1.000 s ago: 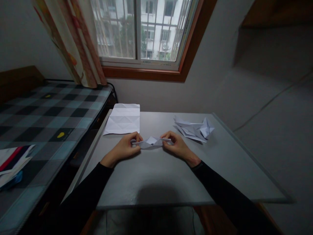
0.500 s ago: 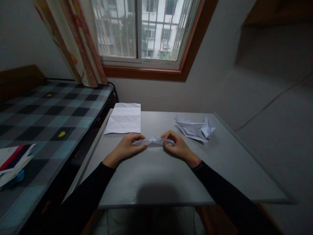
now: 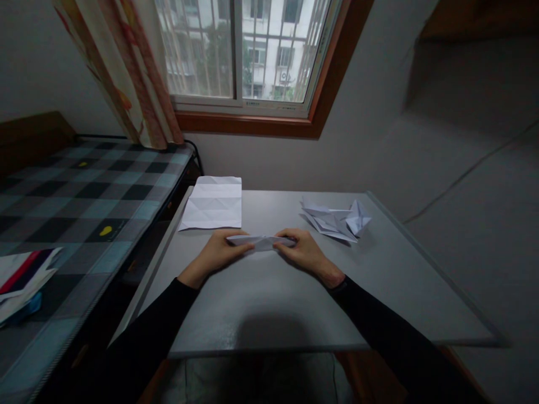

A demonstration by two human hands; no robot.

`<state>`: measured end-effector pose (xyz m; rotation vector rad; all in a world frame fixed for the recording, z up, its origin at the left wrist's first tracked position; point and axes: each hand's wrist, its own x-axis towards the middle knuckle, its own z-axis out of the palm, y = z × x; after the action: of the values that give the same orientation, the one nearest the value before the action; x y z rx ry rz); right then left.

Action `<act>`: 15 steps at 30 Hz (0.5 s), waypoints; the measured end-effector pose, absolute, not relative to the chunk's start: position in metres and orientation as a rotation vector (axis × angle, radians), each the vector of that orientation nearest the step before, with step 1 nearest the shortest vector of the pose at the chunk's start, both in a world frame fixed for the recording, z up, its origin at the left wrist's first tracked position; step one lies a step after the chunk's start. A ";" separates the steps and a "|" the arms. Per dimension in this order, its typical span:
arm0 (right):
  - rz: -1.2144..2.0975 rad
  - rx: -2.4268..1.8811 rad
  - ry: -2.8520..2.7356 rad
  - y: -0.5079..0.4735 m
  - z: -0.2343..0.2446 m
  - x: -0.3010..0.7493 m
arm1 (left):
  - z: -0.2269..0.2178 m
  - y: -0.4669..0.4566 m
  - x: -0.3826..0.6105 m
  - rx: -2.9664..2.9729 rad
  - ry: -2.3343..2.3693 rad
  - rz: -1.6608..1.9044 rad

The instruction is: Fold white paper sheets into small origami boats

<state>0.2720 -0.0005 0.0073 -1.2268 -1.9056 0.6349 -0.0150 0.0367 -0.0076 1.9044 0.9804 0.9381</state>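
Note:
A narrow piece of folded white paper [image 3: 264, 242] spans the gap between my two hands, low over the table. My left hand [image 3: 218, 251] pinches its left end between thumb and fingers. At the other end, my right hand [image 3: 304, 251] grips it the same way, thumb on the near side. The fingertips behind the paper are partly hidden. Beyond my left hand lies a creased white sheet [image 3: 214, 203], spread flat. Several folded paper pieces [image 3: 332, 219] sit in a loose heap beyond my right hand.
The white table [image 3: 261, 297] stands against the wall under a barred window [image 3: 273, 62]. On the left is a bed [image 3: 80, 207] with a checked cover, and papers [image 3: 25, 275] lie on it. A patterned curtain [image 3: 135, 84] hangs beside the window.
The folded paper has tipped between my hands, so its raised middle point now looks flatter and more of its near face shows. My right fingers have shifted slightly inward.

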 end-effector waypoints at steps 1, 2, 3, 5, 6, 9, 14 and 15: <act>0.656 -1.229 -1.899 -0.001 0.007 0.272 | -0.008 0.037 -0.015 1.937 0.970 0.902; 0.672 -1.231 -1.900 -0.001 0.007 0.272 | -0.009 0.038 -0.016 1.979 0.966 0.884; 0.687 -1.230 -1.905 -0.001 0.006 0.272 | -0.009 0.038 -0.016 2.023 0.964 0.882; 0.726 -1.214 -1.930 -0.001 0.004 0.274 | -0.009 0.040 -0.017 2.086 0.949 0.907; 0.749 -1.202 -1.944 -0.001 0.003 0.275 | -0.009 0.040 -0.017 2.098 0.937 0.921; 0.783 -1.174 -1.977 -0.002 0.001 0.277 | -0.006 0.039 -0.017 2.086 0.918 0.931; 0.698 -1.191 -1.984 -0.003 0.003 0.277 | -0.006 0.037 -0.015 2.057 0.971 0.894; 0.695 -1.191 -1.987 -0.003 0.003 0.277 | -0.006 0.037 -0.015 2.064 0.975 0.889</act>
<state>0.2772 -0.0030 0.0030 -1.1914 -1.9867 0.6950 -0.0153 0.0371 -0.0062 2.0644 0.9752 0.8891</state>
